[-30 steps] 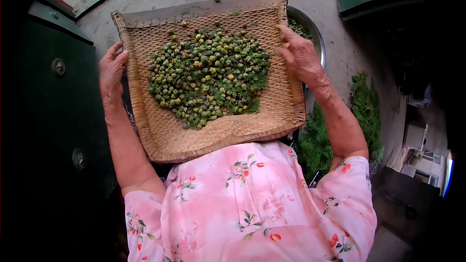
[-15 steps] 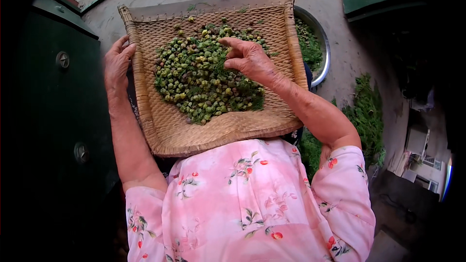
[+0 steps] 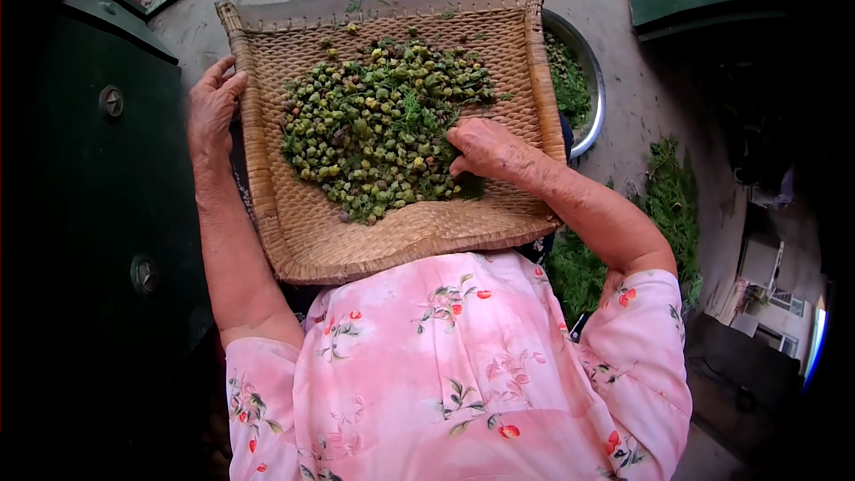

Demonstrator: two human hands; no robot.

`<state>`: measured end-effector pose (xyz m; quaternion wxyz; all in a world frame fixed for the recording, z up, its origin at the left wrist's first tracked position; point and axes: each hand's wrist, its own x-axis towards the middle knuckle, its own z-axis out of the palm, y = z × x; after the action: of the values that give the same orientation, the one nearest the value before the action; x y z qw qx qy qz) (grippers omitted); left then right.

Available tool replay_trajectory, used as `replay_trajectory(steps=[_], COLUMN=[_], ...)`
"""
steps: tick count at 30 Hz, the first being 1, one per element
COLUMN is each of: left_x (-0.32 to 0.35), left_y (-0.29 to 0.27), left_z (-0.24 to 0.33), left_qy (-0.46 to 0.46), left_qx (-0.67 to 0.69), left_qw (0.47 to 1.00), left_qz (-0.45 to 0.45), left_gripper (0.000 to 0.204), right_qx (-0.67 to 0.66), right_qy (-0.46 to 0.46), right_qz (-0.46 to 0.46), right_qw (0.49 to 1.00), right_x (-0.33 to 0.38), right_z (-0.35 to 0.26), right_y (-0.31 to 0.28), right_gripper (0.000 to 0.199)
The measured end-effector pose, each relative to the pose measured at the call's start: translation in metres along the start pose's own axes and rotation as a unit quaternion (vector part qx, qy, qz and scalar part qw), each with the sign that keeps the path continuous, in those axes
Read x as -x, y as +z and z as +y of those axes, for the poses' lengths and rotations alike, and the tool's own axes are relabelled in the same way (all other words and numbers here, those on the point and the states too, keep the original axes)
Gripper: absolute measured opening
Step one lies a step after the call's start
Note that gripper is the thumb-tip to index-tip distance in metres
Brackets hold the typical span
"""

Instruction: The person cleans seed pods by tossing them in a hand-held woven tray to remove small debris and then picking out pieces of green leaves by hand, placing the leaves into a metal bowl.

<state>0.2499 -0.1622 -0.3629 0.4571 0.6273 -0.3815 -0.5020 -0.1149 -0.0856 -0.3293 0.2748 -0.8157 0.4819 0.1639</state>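
A woven winnowing basket (image 3: 312,249) lies across my lap, holding a heap of small green and yellowish knobbly cones (image 3: 356,138). Feathery green sprigs (image 3: 411,113) are mixed in among them. My left hand (image 3: 214,107) grips the basket's left rim, its thumb against the edge and its fingertips partly out of sight. At the heap's right side, my right hand (image 3: 488,150) is closed with curled fingers down among the cones. Its fingertips are hidden, so what they pinch does not show.
Beyond the basket's right rim stands a round metal basin (image 3: 598,98) with more cones and greenery. Leafy green branches (image 3: 670,205) lie on the concrete floor to the right. A dark green door panel (image 3: 107,169) with round metal studs rises close on the left.
My right hand has moved down and to the right, from above the heap's middle to its right edge, and its fingers have curled closed. My left hand stays at the rim.
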Motion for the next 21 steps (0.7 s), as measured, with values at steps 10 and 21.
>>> replay_trajectory(steps=[10,21], left_x=[0.008,0.012], left_y=[0.005,0.008], left_z=[0.012,0.018], left_qy=[-0.012,-0.003], left_qx=[0.002,-0.014], left_qw=[1.0,1.0], left_qz=[-0.002,-0.002], left_gripper=[0.043,0.043], right_qx=[-0.069,-0.098], right_qy=[-0.054,-0.167], right_qz=[0.213,0.153], right_qw=[0.973,0.969], right_x=[-0.023,-0.046], right_z=[-0.003,-0.008], right_y=[-0.017,0.007], right_gripper=[0.024,0.044])
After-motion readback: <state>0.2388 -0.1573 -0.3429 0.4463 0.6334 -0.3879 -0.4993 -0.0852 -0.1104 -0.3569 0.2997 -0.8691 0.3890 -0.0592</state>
